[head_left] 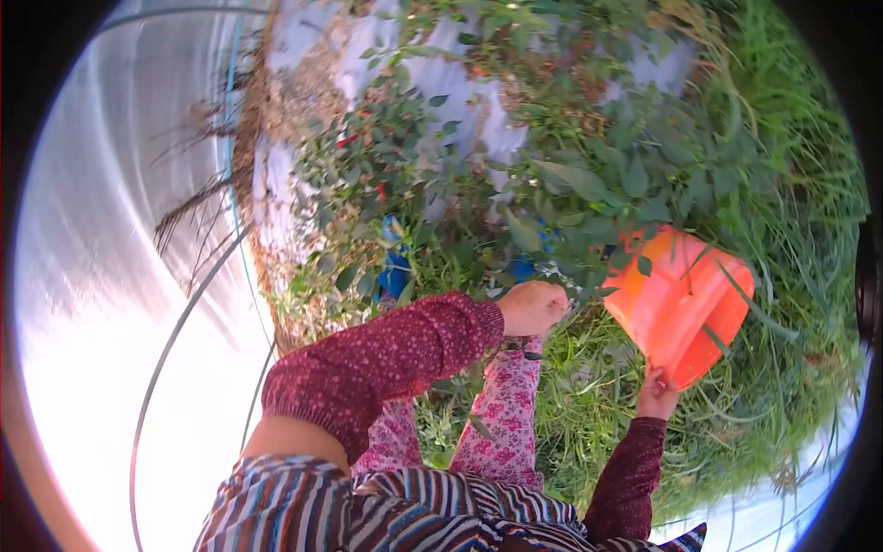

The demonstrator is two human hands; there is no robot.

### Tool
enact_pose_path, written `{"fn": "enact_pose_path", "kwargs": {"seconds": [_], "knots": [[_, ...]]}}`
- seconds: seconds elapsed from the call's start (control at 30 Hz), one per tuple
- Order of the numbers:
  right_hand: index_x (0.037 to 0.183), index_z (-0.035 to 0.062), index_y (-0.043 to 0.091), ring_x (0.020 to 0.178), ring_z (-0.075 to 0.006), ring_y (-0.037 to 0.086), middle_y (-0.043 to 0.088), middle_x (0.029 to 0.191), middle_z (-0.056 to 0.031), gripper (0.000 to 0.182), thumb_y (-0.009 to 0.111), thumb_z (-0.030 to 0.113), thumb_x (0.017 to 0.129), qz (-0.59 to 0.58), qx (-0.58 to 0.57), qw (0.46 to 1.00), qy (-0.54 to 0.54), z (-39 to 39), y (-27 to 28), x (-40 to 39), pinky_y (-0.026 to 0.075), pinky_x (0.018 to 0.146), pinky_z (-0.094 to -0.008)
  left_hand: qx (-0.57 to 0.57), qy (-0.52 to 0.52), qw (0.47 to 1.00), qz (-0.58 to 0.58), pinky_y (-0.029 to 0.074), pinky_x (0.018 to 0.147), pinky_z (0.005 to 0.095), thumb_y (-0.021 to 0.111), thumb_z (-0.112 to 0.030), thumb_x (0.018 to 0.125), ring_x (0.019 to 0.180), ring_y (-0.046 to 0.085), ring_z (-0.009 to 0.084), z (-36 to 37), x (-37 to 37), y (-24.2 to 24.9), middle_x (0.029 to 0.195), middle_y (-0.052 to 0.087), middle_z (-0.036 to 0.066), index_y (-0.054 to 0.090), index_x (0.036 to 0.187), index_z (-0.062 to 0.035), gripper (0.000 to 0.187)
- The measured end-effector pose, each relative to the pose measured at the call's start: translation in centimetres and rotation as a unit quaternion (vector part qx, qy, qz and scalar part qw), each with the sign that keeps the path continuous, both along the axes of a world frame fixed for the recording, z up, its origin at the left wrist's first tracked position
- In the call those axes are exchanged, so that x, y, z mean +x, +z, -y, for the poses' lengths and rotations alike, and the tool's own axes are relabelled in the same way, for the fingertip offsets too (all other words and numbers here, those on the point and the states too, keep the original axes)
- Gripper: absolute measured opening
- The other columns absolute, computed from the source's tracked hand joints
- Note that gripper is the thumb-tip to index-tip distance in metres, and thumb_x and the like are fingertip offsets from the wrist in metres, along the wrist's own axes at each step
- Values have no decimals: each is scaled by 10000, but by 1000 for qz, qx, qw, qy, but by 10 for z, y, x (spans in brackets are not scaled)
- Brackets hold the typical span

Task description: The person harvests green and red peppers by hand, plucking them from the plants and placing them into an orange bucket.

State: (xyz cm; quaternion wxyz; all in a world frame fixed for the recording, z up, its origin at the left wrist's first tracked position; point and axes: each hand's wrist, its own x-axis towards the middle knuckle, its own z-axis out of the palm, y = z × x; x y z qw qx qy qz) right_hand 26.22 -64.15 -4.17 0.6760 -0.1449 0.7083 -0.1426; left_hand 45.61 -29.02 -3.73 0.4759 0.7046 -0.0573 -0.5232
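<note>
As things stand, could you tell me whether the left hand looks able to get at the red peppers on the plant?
Probably yes. The left hand is already closed among the leaves at the near edge of the pepper plant. The red peppers hang farther in, with only soft foliage between. The right hand holds the orange bucket.

Single head-worn fisheye view: looking steeply down over the wearer's torso, facing plants (552, 175) and grass (791, 276) at close range.

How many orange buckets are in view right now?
1. The orange bucket is at the right, tilted among the grass, held at its lower edge by the right hand. Foliage could hide others.
</note>
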Motion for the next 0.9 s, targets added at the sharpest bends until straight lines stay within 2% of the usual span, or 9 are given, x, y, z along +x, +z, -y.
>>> {"fn": "enact_pose_path", "kwargs": {"seconds": [0.17, 0.23, 0.3, 0.4, 0.5, 0.7, 0.83, 0.87, 0.9], "knots": [[1186, -116, 445, 1164, -459, 439, 474, 1238, -255, 385, 425, 54, 841, 25, -23, 998, 52, 36, -25, 69, 570, 784, -325, 4, 62, 998, 19, 487, 680, 300, 566, -150, 860, 734, 608, 163, -54, 21, 17, 824, 639, 64, 599, 960, -64, 136], [1190, -113, 444, 1165, -462, 437, 473, 1241, -254, 388, 424, 50, 838, 49, -25, 996, 69, 56, -50, 89, 569, 789, -336, -5, 181, 982, -53, 486, 676, 304, 577, -163, 826, 704, 603, 158, -80, 23, 17, 759, 631, 67, 614, 909, -56, 140], [1242, -107, 413, 1187, -459, 404, 431, 1279, -258, 441, 422, 21, 820, 78, -80, 987, 119, 72, -73, 108, 552, 833, -361, 33, 224, 971, -71, 479, 664, 226, 543, -87, 887, 722, 547, 58, -116, 28, 19, 819, 590, -13, 593, 976, -38, 113], [1233, -98, 427, 1178, -468, 411, 436, 1286, -239, 421, 430, 32, 833, 84, -67, 985, 135, 105, -125, 123, 550, 835, -371, 99, 323, 940, -42, 457, 608, 235, 561, -136, 860, 652, 514, 56, -167, 34, 21, 714, 568, -17, 613, 923, -40, 126], [1205, -95, 453, 1165, -478, 423, 457, 1278, -221, 386, 451, 59, 851, 57, -27, 988, 143, 136, -162, 106, 546, 841, -392, 209, 301, 928, 63, 459, 589, 249, 575, -146, 845, 630, 518, 69, -232, 17, -10, 669, 578, 25, 629, 896, -47, 124], [1176, 2, 513, 1086, -278, 555, 547, 1192, -159, 344, 442, 238, 937, -39, -74, 976, 200, 53, -106, 120, 501, 890, -414, 337, 231, 888, 211, 493, 653, 309, 550, -132, 835, 684, 627, 206, -300, 21, -23, 776, 644, 114, 634, 932, -46, 155], [1179, 25, 507, 889, -204, 593, 600, 1088, -123, 375, 479, 314, 942, -6, -44, 951, 305, -19, -56, 137, 512, 722, -314, 340, 316, 849, 252, 498, 667, 320, 543, -126, 833, 702, 634, 229, -307, 49, -26, 791, 647, 121, 633, 933, -42, 159], [1175, 33, 505, 798, -172, 593, 624, 1019, -102, 373, 482, 325, 945, -2, -23, 934, 356, -30, -48, 137, 500, 651, -283, 340, 316, 835, 295, 495, 659, 298, 553, -125, 836, 682, 625, 183, -312, 54, -32, 768, 644, 104, 637, 942, -45, 157], [1168, 39, 503, 735, -150, 569, 620, 949, -84, 349, 474, 310, 950, 103, 19, 931, 350, -56, -33, 147, 473, 606, -269, 331, 322, 836, 297, 495, 659, 298, 553, -125, 836, 682, 625, 183, -310, 60, -36, 768, 644, 104, 637, 942, -45, 157]]}}
